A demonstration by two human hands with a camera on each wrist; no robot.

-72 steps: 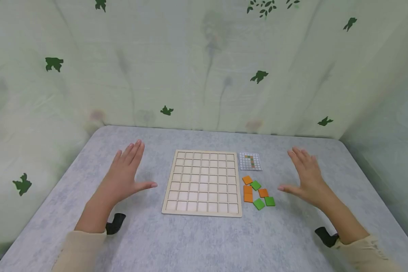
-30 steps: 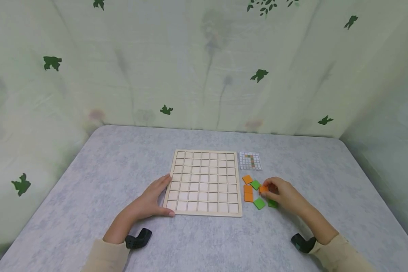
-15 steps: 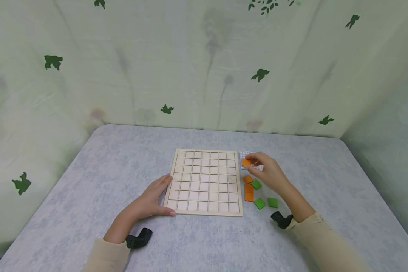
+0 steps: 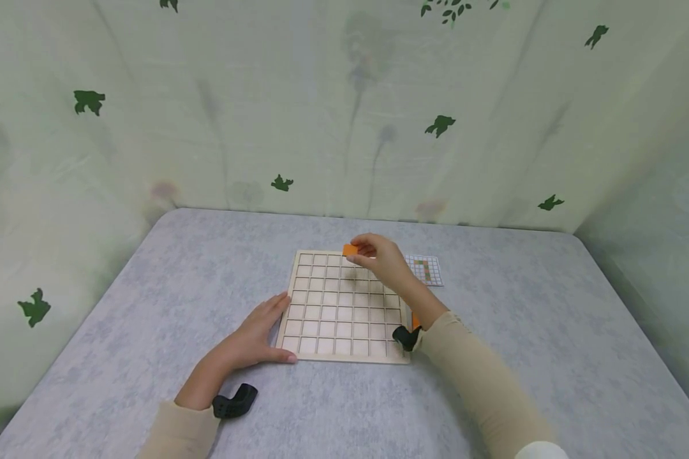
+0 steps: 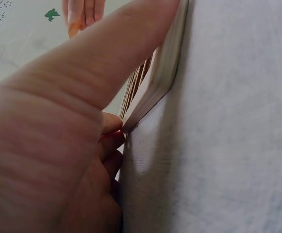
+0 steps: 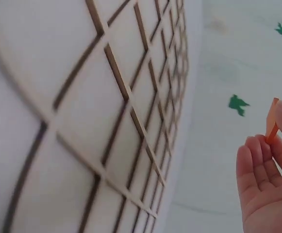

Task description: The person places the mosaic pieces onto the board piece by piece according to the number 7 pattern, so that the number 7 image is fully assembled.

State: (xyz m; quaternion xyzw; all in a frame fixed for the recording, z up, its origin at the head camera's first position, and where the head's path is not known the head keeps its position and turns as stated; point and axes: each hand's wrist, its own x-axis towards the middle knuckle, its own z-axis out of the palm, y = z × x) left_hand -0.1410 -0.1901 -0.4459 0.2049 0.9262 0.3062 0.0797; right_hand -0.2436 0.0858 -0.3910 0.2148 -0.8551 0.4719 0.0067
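Observation:
Thumb and fingertips of my right hand [image 4: 383,260] pinch a square orange tile [image 4: 349,250] over the far rows of a wooden grid board [image 4: 328,313]. The tile [image 6: 273,121] is raised above the board, seen nearly edge-on in the right wrist view. My left hand [image 4: 251,338] rests at the board's near left corner. Its fairly straight fingers touch the left edge and its thumb lies along the front edge. In the left wrist view the thumb [image 5: 116,53] partly covers the board's corner [image 5: 153,90]. No tiles lie in the visible squares.
A small card [image 4: 430,268] printed with a grid and a coloured pattern lies right of the board. Part of an orange tile [image 4: 416,320] shows beside the board's right edge; my right forearm hides the other loose tiles. A curtain with green bird shapes [image 4: 439,126] hangs behind the table.
My right hand came down to the loose tiles, picked up an orange one and carried it left past the card to above the board. My left hand moved onto the board's corner and stayed.

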